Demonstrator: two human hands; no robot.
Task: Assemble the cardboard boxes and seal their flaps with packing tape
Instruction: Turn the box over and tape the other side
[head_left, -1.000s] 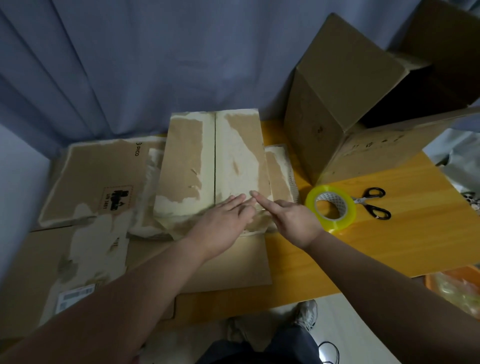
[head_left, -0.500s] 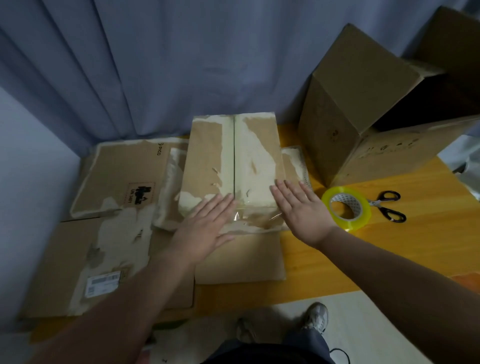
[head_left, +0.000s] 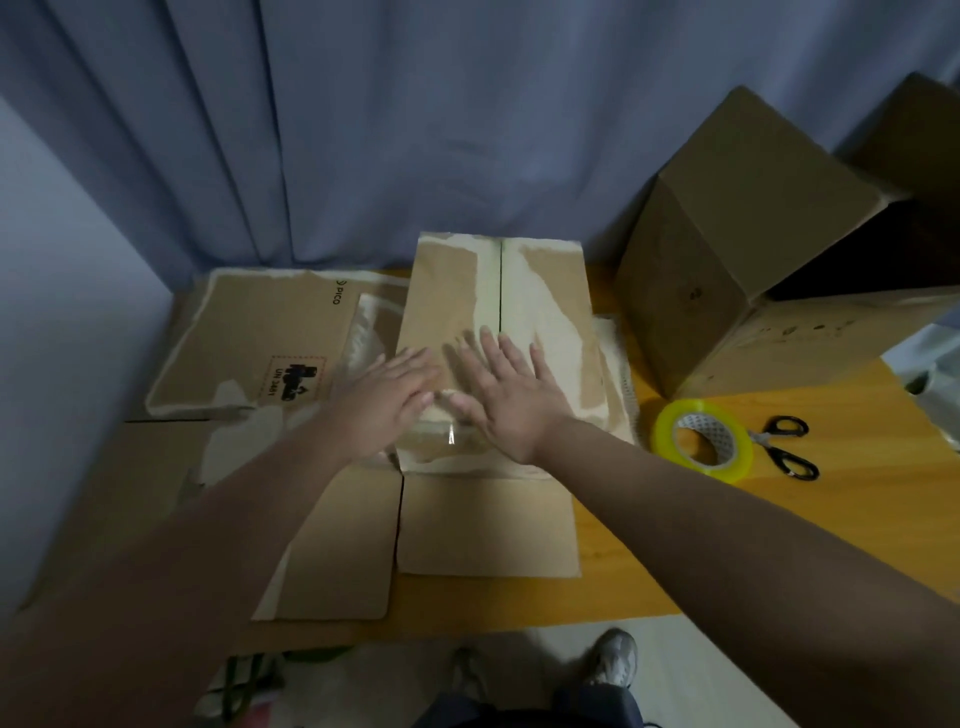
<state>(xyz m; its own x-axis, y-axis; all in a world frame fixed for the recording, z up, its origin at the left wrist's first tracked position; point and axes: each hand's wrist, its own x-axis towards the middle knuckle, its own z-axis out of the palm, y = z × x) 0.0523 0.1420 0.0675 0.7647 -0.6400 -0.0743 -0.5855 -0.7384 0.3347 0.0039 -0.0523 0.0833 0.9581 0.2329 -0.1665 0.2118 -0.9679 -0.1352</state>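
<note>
My left hand (head_left: 387, 389) is motion-blurred, fingers straight. My right hand (head_left: 514, 389), fingers spread, presses flat on the torn brown cardboard box (head_left: 550, 317), hiding its seam's near end.

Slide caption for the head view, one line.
Person's left hand and right hand press flat on the small cardboard box's closed flaps; tape roll and scissors lie on the table to its right.

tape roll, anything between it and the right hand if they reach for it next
Nothing visible does. The right hand lies flat on the small box; the tape roll lies on the table right of that box, and the scissors lie beyond the roll.
</note>
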